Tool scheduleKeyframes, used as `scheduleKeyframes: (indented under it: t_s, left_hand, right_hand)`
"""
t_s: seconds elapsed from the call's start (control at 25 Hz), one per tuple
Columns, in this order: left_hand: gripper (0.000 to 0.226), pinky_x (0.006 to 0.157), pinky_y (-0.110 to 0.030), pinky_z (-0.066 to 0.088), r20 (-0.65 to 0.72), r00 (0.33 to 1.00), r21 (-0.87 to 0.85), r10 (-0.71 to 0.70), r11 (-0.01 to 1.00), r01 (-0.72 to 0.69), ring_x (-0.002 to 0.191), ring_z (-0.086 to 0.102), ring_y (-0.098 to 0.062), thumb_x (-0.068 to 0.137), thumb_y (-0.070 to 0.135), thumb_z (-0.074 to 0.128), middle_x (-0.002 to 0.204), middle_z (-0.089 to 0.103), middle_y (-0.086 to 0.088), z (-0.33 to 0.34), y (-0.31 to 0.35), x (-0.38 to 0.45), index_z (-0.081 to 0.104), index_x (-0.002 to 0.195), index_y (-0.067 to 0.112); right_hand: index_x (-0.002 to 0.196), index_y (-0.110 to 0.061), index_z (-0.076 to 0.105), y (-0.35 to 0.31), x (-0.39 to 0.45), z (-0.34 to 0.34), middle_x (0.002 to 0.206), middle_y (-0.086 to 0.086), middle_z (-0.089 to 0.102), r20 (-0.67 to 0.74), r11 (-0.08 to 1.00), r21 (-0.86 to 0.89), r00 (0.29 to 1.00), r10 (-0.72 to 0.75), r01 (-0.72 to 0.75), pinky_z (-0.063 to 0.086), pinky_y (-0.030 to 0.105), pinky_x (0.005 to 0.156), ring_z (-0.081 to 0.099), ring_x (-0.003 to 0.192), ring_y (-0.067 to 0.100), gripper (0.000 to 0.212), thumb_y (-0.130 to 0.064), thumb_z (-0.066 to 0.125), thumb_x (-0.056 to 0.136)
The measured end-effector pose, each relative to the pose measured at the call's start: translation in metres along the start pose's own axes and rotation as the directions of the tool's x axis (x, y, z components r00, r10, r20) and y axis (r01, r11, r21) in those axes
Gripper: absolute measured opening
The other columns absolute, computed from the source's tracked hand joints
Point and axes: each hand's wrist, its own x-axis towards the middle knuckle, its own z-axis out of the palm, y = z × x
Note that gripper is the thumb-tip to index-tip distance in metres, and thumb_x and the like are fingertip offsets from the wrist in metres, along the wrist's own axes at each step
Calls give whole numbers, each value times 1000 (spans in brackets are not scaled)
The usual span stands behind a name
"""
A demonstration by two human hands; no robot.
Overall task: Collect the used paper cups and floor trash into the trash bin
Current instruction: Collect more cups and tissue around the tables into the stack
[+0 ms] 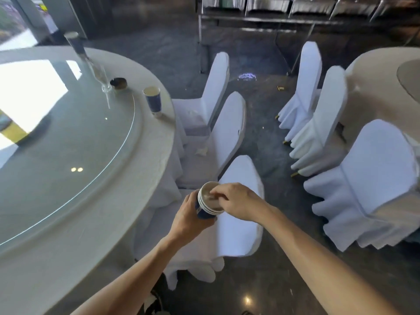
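My left hand [189,218] grips a stack of nested blue paper cups [208,206] with white rims, held over a covered chair. My right hand [236,200] rests on the stack's top rim, fingertips reaching into the top cup. Another blue paper cup [153,100] stands upright on the round white table [145,155] near its far edge. Crumpled paper [201,151] lies on a chair seat, and a second piece [192,113] on the seat behind it. A small yellowish scrap [281,88] lies on the dark floor. No trash bin is in view.
A glass turntable [68,144] covers the table's middle, with a bottle [79,51], a wine glass [104,83] and an ashtray [118,83] near its rim. White-covered chairs [229,133] line the table; more chairs [368,178] ring a second table [381,87] on the right. A dark aisle runs between.
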Motion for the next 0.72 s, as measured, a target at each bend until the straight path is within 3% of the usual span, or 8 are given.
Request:
scheduleKeyframes:
  t_s: [0.12, 0.36, 0.56, 0.72]
  left_hand:
    - [72, 85, -23, 51, -104, 994, -62, -19, 998, 12, 106, 65, 2, 62, 32, 91, 121, 67, 17, 30, 24, -15, 58, 125, 44]
    - [74, 89, -30, 58, -209, 976, -103, -53, 994, 32, 107, 68, -5, 61, 37, 94, 122, 67, 17, 71, 48, -17, 59, 126, 41]
    - [72, 85, -26, 57, -275, 958, -79, -83, 995, 63, 108, 63, -7, 59, 39, 88, 121, 56, 15, 89, 52, 18, 56, 124, 38]
    - [71, 81, -18, 53, -338, 933, -165, -121, 984, 67, 106, 63, -4, 60, 35, 90, 120, 58, 13, 107, 51, 86, 57, 122, 42]
  right_hand:
    - [126, -18, 74, 21, -29, -23, 135, -2, 70, 39, 993, -72, 995, -95, 97, 43, 37, 111, 62, 125, 19, 43, -8, 47, 95]
    - [122, -13, 74, 60, -44, -45, 130, -1, 69, 129, 972, -78, 969, -213, 223, 47, 37, 106, 62, 119, 20, 37, -11, 46, 99]
    - [127, -16, 69, 89, 6, -68, 132, -1, 66, 243, 970, -37, 944, -226, 241, 46, 28, 94, 60, 119, 19, 39, -14, 43, 98]
    - [122, -22, 71, 121, 66, -93, 127, -3, 68, 278, 970, -25, 934, -225, 241, 51, 30, 96, 61, 114, 17, 37, -16, 46, 97]
